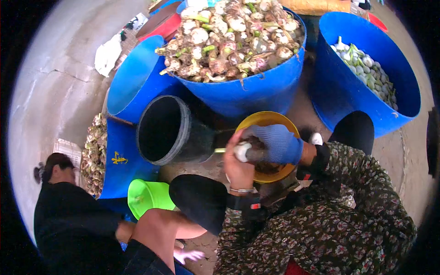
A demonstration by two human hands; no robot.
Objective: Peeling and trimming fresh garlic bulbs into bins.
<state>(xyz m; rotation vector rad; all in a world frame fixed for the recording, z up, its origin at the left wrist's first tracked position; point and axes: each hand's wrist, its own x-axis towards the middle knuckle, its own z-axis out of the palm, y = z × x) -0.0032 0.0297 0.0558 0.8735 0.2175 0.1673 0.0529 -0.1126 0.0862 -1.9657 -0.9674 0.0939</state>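
Observation:
My bare left hand holds a white garlic bulb over a yellow bucket; a pale green stem sticks out to the left of that hand. My right hand, in a blue knitted glove, is close against the bulb's right side, its fingers blurred and partly hidden. Dark debris shows in the yellow bucket below the hands. Ahead stands a large blue barrel heaped with soiled garlic bulbs. At the right, another blue barrel contains cleaner white bulbs with green stems.
Left of my hands lies a tilted black bucket, with a light blue container behind it. A green bucket stands nearer. A co-worker in black sits at the left beside a blue container of garlic.

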